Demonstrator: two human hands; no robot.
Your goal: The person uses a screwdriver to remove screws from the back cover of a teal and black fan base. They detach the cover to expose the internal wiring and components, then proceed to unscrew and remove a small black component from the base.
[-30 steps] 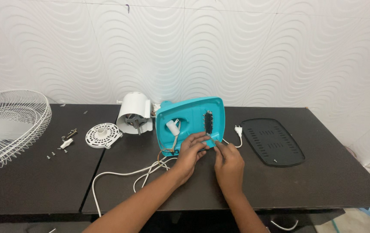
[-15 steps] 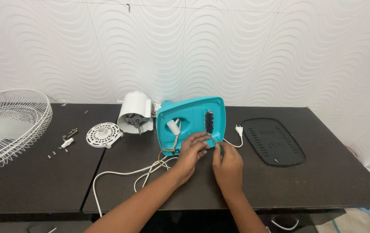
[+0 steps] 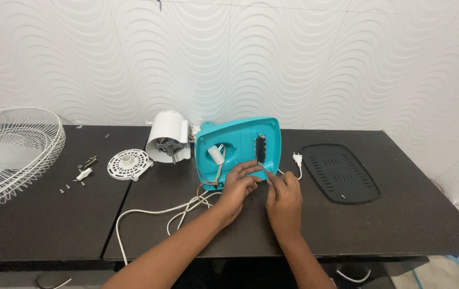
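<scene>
A: Where's the main part?
B: Turquoise fan base [image 3: 238, 144], flipped open side up, middle of the black table [image 3: 400, 225], just in front of the white motor housing [image 3: 168, 135].

A: Hands?
B: Both at its near edge. Left hand [image 3: 240, 184] lies on the base's front rim, fingers curled and close together, tips by the black switch block [image 3: 261, 149]. Can't tell if it pinches anything. Right hand [image 3: 283, 195] sits just beside it, touching it, fingers pointing to the same corner; whether it grips something is hidden.

A: Inside the base?
B: Small white capacitor [image 3: 216, 154], coloured wires below it.

A: Cord?
B: White power cord [image 3: 154, 214] loops on the table left of the forearms. White plug [image 3: 296, 158] lies right of the base.

A: Rest?
B: Black vented bottom plate [image 3: 341, 172] flat on the right, well apart from the hands. Round white grille disc [image 3: 128, 164] left of the motor. Small screws and bits [image 3: 82, 174] further left. Wire fan guard [image 3: 10, 155] at the far left edge.
</scene>
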